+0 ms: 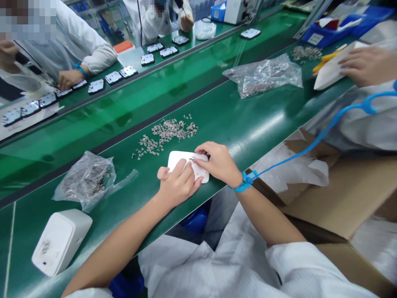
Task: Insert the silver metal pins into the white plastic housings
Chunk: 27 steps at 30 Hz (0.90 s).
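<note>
A white plastic housing with rounded corners lies on the green bench, its face turned up. My left hand is closed over its near left side, fingertips on the face and thumb by the near edge. From the right, my right hand grips the far right edge with its fingers, while the thumb presses near a small dark slot. Any tiny part under the fingertips is hidden. Just beyond the housing is a loose pile of small shiny metal pieces. A blue wrist strap circles my right wrist.
At left stand a clear bag of small parts and a white box-shaped device. Another parts bag lies farther right, near a co-worker's hand. An open cardboard box is at my right. Co-workers sit across the green conveyor.
</note>
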Each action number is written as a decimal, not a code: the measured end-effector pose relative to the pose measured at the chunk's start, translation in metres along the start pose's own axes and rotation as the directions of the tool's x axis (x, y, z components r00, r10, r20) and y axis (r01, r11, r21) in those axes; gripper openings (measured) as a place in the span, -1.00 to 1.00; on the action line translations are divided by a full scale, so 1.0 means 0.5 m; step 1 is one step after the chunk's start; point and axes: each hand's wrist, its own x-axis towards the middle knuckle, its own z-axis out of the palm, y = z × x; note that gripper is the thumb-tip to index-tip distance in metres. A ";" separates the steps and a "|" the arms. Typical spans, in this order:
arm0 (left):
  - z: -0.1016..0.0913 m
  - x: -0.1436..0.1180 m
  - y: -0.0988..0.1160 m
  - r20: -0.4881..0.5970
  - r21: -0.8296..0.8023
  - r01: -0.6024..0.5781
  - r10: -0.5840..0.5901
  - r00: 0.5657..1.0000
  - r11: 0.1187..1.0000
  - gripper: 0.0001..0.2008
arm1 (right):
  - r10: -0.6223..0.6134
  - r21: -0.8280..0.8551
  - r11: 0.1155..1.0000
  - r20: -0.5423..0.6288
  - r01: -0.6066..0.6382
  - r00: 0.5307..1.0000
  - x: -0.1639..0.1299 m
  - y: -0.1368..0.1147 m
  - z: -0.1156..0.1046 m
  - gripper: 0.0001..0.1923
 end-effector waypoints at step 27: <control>0.001 -0.021 0.050 0.091 0.032 -0.059 0.056 0.994 0.998 -0.63 | -0.101 0.007 0.995 -0.031 0.102 0.994 0.281 0.107 -0.010 -0.82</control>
